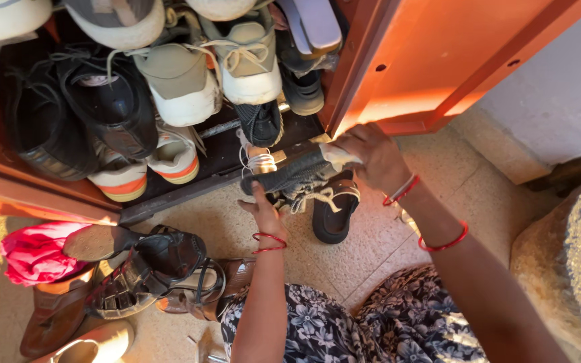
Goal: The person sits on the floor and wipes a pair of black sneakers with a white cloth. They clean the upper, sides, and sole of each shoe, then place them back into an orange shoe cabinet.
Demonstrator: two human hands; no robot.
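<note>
My left hand [263,210] grips the toe end of a dark grey knit sneaker [289,175] held sideways just in front of an orange shoe cabinet [432,60]. My right hand [373,156] holds the sneaker's heel end, near its pale sole, at the cabinet's lower front corner. White laces hang down from the sneaker. Below it on the floor lies a black sandal [334,214]. Both wrists wear red bangles.
The cabinet shelves hold several shoes, among them beige sneakers [181,84] and black shoes [112,104]. Brown and black sandals [149,269] and a pink cloth [31,252] lie on the speckled floor at the left. A rough stone [573,269] sits at right.
</note>
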